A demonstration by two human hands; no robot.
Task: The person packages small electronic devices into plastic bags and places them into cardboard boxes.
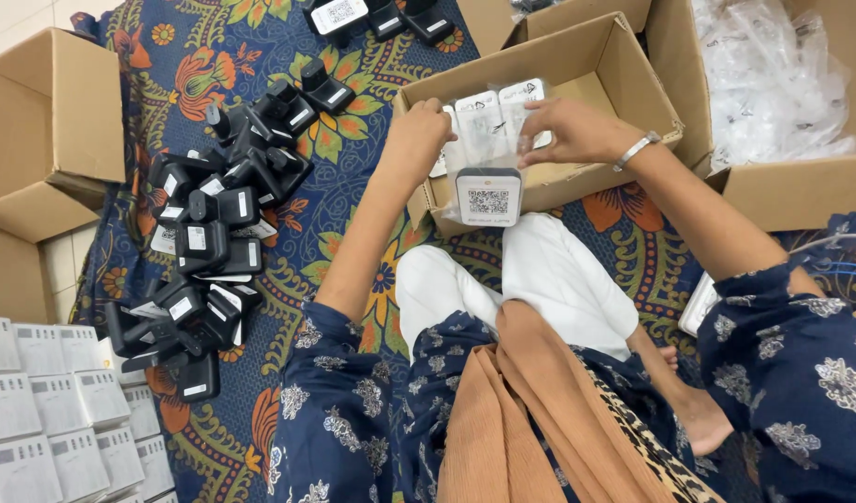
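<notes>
Both hands, left [417, 140] and right [572, 130], are gripping a clear-bagged row of white-labelled units [488, 121] right at the rim of the open box [623, 70], with one black unit [488, 196] hanging against its front wall. Looks early-ish: a big black pile [213, 233] on the floral cloth [353, 205] still isn't bagged. Empty bags [773, 84] fill the far carton.

Single head cam, looks steeply down and slightly forward from close above the seated person's lap, open cardboard box [577, 70] top center, patterned floor cloth [260, 56] filling left, no second view to overlap.
</notes>
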